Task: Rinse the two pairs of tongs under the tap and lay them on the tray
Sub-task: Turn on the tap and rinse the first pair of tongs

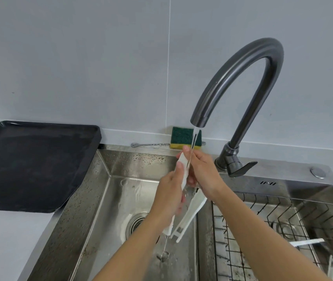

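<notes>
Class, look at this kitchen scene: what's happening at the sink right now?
A person grips one pair of white tongs with the left hand and the right hand under the running tap, over the left sink basin. The second pair lies in the wire basket on the right. Neither pair is on the black tray yet.

1. Green-and-yellow sponge (182, 136) on edge against the grey wall (80, 57).
2. Thin metal spoon (151, 144) flat on the back ledge, just left of the sponge.
3. Wet stainless double sink (104, 179), round drain strainer (136, 223) in the left basin.
4. Wire basket (263, 209) in the right basin.
5. Round metal cap (317, 173) on the back rim.
</notes>
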